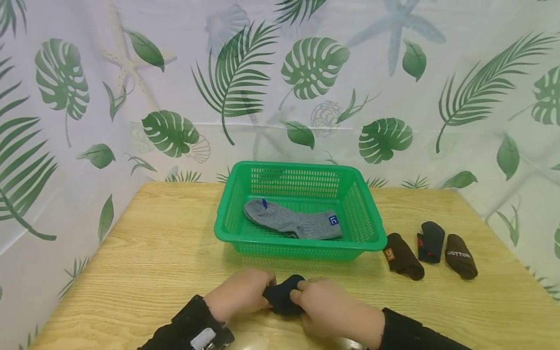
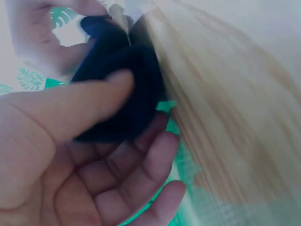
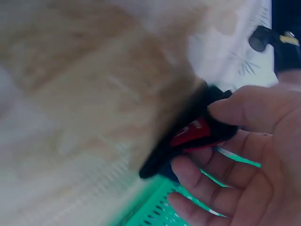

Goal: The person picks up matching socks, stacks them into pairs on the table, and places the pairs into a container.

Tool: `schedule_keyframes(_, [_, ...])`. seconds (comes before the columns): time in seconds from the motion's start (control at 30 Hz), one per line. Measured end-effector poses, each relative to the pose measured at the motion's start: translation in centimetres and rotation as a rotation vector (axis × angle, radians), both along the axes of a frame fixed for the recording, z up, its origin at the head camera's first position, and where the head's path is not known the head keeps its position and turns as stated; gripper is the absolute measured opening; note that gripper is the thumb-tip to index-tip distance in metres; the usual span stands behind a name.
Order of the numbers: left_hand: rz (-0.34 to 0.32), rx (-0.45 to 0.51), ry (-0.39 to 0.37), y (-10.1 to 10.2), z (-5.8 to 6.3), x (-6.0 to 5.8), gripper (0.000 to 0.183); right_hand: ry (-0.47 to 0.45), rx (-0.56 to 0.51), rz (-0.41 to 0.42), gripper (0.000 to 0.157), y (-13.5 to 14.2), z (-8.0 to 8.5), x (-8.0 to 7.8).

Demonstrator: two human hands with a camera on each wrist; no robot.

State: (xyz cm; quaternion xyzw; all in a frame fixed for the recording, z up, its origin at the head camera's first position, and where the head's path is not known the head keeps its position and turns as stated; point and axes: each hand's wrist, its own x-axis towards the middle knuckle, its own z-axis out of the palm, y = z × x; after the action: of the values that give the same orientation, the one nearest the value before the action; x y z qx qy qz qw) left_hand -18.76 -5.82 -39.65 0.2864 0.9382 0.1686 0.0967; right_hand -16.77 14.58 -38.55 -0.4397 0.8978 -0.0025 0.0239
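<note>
A dark navy sock (image 1: 284,295), folded into a small bundle, is held between both hands just in front of the basket. My left hand (image 1: 243,293) pinches its left end; in the left wrist view the thumb lies across the dark cloth (image 2: 117,101) with fingers beneath. My right hand (image 1: 325,307) pinches the other end. A red label (image 3: 190,133) on the sock shows in the right wrist view. Behind them stands a green plastic basket (image 1: 302,249) with a grey sock (image 1: 290,219) lying flat inside, a blue tag near its cuff.
Right of the basket lie three rolled socks: a brown one with an orange label (image 1: 403,256), a black one with red marks (image 1: 431,242) and a brown one lettered COTTON (image 1: 461,256). They rest on a wood-grain table (image 1: 166,243). A leaf-patterned curtain (image 1: 271,107) hangs behind.
</note>
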Motion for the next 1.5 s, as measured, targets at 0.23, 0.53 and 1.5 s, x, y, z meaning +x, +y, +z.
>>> schedule_keyframes(0.23, [0.038, 0.075, 0.046, -1.7, 0.4, -0.3, 0.029, -0.049, -0.283, -0.044, 0.017, 1.4, 2.5, -0.6])
schedule_keyframes(0.53, [-0.054, 0.084, 0.055, -3.0, 0.5, -0.9, 0.036, -0.422, -0.487, -0.201, 0.011, 2.9, 3.0, -1.7])
schedule_keyframes(1.5, [-0.217, -0.137, 0.080, 0.2, 1.5, 1.6, 0.027, -0.349, 0.050, -0.026, 0.056, 2.7, 0.3, -0.3])
